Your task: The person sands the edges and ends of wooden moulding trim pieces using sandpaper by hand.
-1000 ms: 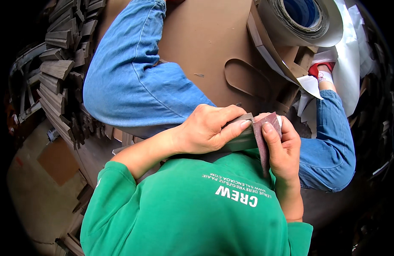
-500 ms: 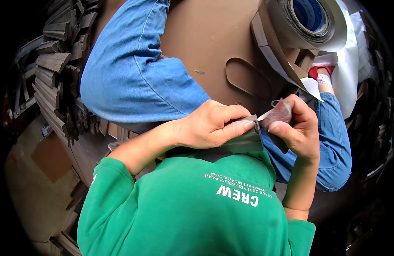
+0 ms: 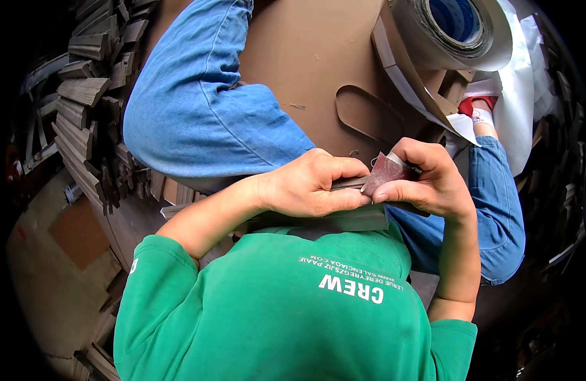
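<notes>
Sanding in hand: left hand [image 3: 309, 187] clamps grey moulding strip [image 3: 343, 219].
Right hand [image 3: 426, 181], at 3 o'clock, pinches reddish sandpaper [image 3: 383, 171] against it; next stroke likely needs a firm hold.

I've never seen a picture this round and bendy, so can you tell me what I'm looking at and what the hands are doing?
A camera worn on a person's head looks down, and its wide lens bends the edges. You see a green shirt and blue jeans. The left hand grips a long grey moulded strip. The right hand pinches a small reddish piece of sandpaper against it. Beyond the knees lie a brown cardboard sheet, a big roll of paper, and a stack of grey strips on the left.
</notes>
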{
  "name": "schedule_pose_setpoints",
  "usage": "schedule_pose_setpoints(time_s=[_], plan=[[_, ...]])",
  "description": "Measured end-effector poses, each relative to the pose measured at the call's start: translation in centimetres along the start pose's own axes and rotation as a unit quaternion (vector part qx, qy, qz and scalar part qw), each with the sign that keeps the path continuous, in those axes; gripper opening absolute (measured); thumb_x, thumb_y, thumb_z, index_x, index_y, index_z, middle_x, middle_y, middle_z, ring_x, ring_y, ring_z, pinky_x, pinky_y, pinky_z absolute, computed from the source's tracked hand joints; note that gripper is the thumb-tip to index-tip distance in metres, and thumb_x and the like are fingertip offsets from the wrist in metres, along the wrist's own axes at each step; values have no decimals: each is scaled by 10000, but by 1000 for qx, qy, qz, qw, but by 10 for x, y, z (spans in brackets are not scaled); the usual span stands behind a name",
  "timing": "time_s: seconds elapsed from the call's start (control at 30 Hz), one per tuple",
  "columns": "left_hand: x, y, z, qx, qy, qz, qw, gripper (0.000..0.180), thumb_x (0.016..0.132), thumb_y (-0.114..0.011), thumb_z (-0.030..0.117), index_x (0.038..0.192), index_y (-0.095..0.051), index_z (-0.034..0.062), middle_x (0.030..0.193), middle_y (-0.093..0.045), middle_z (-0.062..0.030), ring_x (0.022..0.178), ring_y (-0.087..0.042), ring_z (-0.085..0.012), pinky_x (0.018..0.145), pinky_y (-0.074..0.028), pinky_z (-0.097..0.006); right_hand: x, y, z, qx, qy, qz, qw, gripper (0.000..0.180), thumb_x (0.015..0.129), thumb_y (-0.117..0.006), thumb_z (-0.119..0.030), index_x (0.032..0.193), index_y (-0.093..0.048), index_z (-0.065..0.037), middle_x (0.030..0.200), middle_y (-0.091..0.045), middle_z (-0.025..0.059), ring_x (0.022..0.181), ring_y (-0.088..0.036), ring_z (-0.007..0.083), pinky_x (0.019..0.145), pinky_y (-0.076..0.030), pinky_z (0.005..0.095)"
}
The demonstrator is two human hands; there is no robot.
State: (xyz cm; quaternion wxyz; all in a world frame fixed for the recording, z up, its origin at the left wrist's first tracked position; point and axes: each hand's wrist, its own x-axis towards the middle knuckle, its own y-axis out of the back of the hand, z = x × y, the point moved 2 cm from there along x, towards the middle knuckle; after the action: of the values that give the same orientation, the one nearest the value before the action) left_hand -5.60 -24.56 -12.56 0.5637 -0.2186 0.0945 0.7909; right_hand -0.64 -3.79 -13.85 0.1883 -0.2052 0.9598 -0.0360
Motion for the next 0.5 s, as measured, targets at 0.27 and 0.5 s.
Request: schedule_pose_setpoints(time_s=[0.27, 0.5], plan=[[4, -3, -11, -54, -14, -11, 998, 271, 835, -747, 190, 1001, -641, 4, 785, -640, -59, 731, -576, -96, 640, -458, -283, 2, -12, -10, -314, 323, 91, 888, 292, 632, -797, -142, 761, -547, -61, 642, -446, 43, 579, -480, 217, 489, -405, 337], [7, -6, -3, -77, 60, -38, 995, 193, 842, -728, 173, 883, -642, 6, 761, -605, -16, 747, -525, -64, 657, -458, -276, 3, -17, -12, -442, 423, 56, 789, 182, 618, -631, -173, 730, -519, -81, 692, -444, 27, 635, -477, 189, 522, -397, 305]])
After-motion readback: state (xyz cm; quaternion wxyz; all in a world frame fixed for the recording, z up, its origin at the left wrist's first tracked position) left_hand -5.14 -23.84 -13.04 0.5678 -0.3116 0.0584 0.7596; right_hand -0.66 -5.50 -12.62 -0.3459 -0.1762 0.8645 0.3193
